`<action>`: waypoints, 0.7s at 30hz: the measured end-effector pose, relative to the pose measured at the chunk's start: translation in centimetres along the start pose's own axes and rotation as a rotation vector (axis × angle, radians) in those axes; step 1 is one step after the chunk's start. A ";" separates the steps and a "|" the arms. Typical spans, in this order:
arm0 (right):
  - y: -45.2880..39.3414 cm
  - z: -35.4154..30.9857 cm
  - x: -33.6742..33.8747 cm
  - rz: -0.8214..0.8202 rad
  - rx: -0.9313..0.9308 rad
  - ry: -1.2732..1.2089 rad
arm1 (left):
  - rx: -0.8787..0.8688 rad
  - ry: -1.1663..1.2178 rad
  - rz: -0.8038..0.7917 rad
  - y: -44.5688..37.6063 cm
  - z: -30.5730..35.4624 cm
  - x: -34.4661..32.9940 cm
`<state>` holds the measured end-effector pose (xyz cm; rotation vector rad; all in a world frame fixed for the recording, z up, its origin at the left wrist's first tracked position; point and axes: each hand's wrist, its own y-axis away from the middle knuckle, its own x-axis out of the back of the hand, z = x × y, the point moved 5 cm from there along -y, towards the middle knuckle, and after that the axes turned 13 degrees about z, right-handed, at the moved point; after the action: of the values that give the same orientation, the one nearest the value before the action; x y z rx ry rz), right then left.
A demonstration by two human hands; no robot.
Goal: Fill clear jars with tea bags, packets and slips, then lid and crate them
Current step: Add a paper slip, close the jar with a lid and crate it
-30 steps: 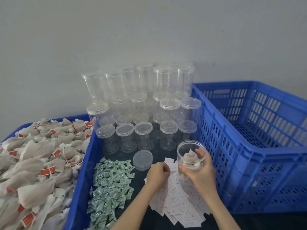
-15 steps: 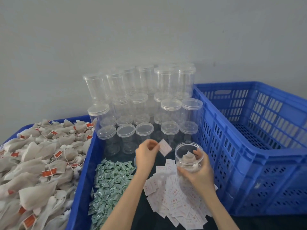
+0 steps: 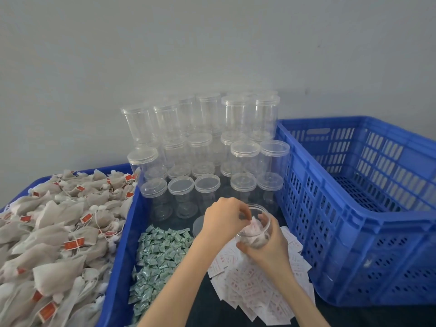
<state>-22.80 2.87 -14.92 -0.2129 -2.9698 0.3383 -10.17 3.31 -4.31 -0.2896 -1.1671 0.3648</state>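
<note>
My right hand grips an open clear jar with tea bags inside, tilted toward me over the white slips. My left hand is at the jar's mouth, its fingertips pushing a white slip with red print into the opening. The jar's loose lid lies flat on the dark table, partly hidden behind my left hand. Green packets are heaped to the left of the slips. Brown tea bags with red tags fill a blue crate on the left.
Several lidded clear jars are stacked in tiers against the grey wall behind my hands. A large blue slatted crate stands on the right with nothing visible inside. The tea bag crate's blue wall borders the packets.
My left hand picked a slip from the pile, lifted it, then carried it right to the jar's mouth. My right hand kept hold of the jar and tilted it slightly.
</note>
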 end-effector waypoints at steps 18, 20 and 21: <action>-2.8 -7.7 -0.6 -0.361 -0.055 -0.131 | 0.262 0.890 0.012 0.8 -4.5 0.4; -3.7 -10.0 -0.3 -0.325 0.007 -0.035 | 0.247 0.856 0.063 0.7 -3.9 1.1; -4.3 -11.2 -0.3 -0.311 0.079 0.087 | 0.236 0.851 0.092 0.6 -3.5 1.2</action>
<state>-21.26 1.08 -3.19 0.2356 -2.8351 0.3936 -6.55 4.29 -4.82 -0.2517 -0.2717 0.3979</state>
